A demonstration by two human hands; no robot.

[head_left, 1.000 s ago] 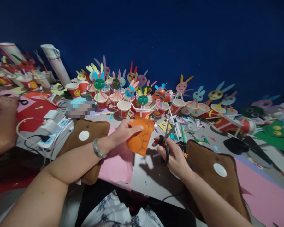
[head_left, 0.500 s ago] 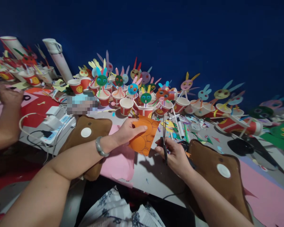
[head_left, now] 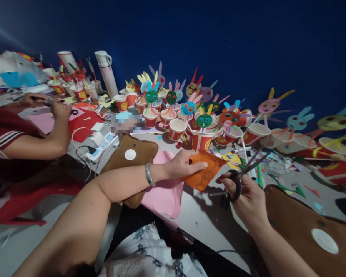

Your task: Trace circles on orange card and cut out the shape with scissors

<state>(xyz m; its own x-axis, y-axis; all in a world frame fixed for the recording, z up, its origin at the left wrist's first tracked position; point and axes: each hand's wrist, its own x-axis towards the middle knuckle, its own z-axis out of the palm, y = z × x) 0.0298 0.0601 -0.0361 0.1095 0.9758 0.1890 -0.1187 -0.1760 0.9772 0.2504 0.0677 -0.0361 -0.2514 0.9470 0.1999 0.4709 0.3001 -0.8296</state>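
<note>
Between thumb and fingers, my left hand (head_left: 182, 164) pinches a sheet of orange paper (head_left: 208, 172) with curved outlines drawn on it. My right hand (head_left: 246, 196) has its fingers through the dark handles of a pair of scissors (head_left: 249, 163), whose blades stand apart and point up to the right, away from the paper. The orange paper's right corner is close to the scissors' handles. Below my left wrist lies a pink sheet of paper (head_left: 164, 196), partly over the table edge.
Paper cups (head_left: 177, 129) holding coloured paper rabbit heads (head_left: 204, 120) crowd the back. Brown cushions (head_left: 302, 227) lie at either side. A power strip (head_left: 102, 150) with cables and a vacuum flask (head_left: 106, 73) stand left. Another person's arm (head_left: 43, 142) works at far left.
The view has turned left, so more of the other person shows. My right hand has tilted the scissors from upright to slanting right, blades apart. The orange paper has turned in my left hand.
</note>
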